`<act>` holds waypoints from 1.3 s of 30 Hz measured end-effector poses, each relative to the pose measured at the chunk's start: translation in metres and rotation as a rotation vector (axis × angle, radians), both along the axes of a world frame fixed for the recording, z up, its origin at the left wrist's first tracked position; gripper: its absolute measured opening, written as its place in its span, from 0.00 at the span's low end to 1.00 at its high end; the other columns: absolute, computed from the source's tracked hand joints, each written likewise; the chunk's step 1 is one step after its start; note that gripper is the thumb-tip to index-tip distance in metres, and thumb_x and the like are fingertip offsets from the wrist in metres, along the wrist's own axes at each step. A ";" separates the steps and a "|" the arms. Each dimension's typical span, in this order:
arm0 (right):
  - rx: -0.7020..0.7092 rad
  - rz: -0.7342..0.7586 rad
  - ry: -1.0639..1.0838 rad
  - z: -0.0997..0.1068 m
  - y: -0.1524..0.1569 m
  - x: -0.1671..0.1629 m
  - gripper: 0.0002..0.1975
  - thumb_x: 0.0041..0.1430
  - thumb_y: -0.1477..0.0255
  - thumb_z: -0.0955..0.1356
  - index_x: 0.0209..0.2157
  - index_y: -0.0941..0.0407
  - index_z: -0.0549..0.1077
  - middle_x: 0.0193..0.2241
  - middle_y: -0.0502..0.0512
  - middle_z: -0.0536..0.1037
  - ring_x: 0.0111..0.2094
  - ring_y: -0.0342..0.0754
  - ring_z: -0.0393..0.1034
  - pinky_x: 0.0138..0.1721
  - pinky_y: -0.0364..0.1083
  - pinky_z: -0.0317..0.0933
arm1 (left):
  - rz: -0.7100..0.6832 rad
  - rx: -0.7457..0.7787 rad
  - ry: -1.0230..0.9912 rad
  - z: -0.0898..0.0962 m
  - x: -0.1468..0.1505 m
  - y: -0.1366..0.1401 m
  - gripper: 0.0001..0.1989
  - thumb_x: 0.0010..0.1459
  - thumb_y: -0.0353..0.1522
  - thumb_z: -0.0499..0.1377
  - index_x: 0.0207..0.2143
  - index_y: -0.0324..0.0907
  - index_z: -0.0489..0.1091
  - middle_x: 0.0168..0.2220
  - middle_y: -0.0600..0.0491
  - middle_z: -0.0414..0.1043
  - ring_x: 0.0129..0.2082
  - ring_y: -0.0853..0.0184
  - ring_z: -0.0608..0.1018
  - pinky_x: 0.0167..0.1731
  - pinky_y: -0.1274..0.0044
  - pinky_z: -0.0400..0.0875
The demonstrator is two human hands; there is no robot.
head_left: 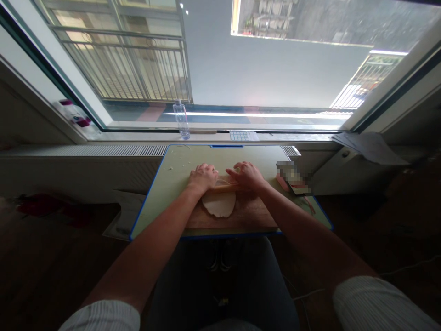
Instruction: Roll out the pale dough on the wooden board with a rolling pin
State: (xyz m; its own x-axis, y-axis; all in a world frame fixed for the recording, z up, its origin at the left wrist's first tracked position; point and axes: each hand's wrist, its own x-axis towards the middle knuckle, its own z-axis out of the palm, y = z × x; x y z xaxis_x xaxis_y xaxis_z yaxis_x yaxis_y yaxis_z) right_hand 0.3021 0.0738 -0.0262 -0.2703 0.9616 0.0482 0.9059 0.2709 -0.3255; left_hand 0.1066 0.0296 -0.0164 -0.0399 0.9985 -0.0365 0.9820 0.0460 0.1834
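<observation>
A flat, pale sheet of dough (220, 205) with an uneven front edge lies on a wooden board (253, 216). Across its upper part runs a wooden rolling pin (224, 188). My left hand (203, 176) rests over the pin's left end, fingers curled forward around it. On the right end, my right hand (248, 174) lies over the pin in the same way, its thumb pointing towards the left hand. Both hands partly cover the pin's ends. A little dough shows beyond the pin, between the hands.
The board lies on a small light-green table (158, 193) with a blue rim. A blurred-out phone-like item (292, 177) sits at its right. On the windowsill stand a clear bottle (181, 120) and a white-and-purple bottle (76, 114). Papers (368, 146) lie at the right.
</observation>
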 end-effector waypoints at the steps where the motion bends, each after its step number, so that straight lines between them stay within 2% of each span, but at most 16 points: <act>1: -0.006 -0.001 0.000 0.000 0.001 0.000 0.29 0.73 0.47 0.67 0.56 0.56 0.83 0.56 0.64 0.83 0.59 0.59 0.75 0.60 0.50 0.64 | 0.000 0.002 0.001 0.000 0.000 0.001 0.22 0.74 0.41 0.49 0.57 0.46 0.77 0.62 0.42 0.76 0.63 0.53 0.77 0.62 0.63 0.71; 6: -0.002 0.003 -0.010 -0.001 0.005 -0.002 0.30 0.72 0.46 0.67 0.56 0.57 0.83 0.55 0.65 0.84 0.60 0.59 0.75 0.60 0.49 0.63 | -0.017 0.033 0.027 -0.001 0.000 0.003 0.23 0.74 0.41 0.48 0.57 0.43 0.78 0.60 0.41 0.77 0.61 0.52 0.77 0.62 0.61 0.72; 13: 0.015 0.010 -0.045 0.001 0.004 -0.004 0.30 0.72 0.47 0.67 0.56 0.57 0.83 0.56 0.65 0.83 0.59 0.59 0.74 0.61 0.50 0.63 | -0.020 0.065 0.044 -0.003 -0.002 0.005 0.22 0.74 0.40 0.47 0.55 0.44 0.78 0.59 0.41 0.78 0.60 0.52 0.77 0.61 0.61 0.72; 18: -0.005 0.014 -0.064 0.002 0.001 -0.004 0.31 0.72 0.47 0.67 0.59 0.58 0.81 0.58 0.66 0.81 0.62 0.60 0.72 0.64 0.51 0.61 | -0.023 0.054 0.030 -0.003 -0.001 0.003 0.23 0.74 0.40 0.47 0.55 0.44 0.79 0.59 0.41 0.78 0.60 0.52 0.77 0.62 0.62 0.72; 39: -0.025 0.029 -0.087 0.006 -0.012 0.000 0.31 0.72 0.44 0.65 0.57 0.54 0.82 0.59 0.65 0.80 0.61 0.61 0.72 0.62 0.53 0.63 | -0.048 -0.003 0.019 0.003 0.001 -0.010 0.24 0.75 0.42 0.46 0.57 0.44 0.78 0.61 0.41 0.76 0.62 0.53 0.76 0.63 0.63 0.71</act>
State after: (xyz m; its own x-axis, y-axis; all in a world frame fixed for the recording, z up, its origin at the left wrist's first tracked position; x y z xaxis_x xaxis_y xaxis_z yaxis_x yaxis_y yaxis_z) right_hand 0.3017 0.0618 -0.0207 -0.2998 0.9540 -0.0010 0.9230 0.2898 -0.2532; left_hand 0.1076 0.0201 -0.0139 0.0071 0.9992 -0.0389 0.9863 -0.0005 0.1647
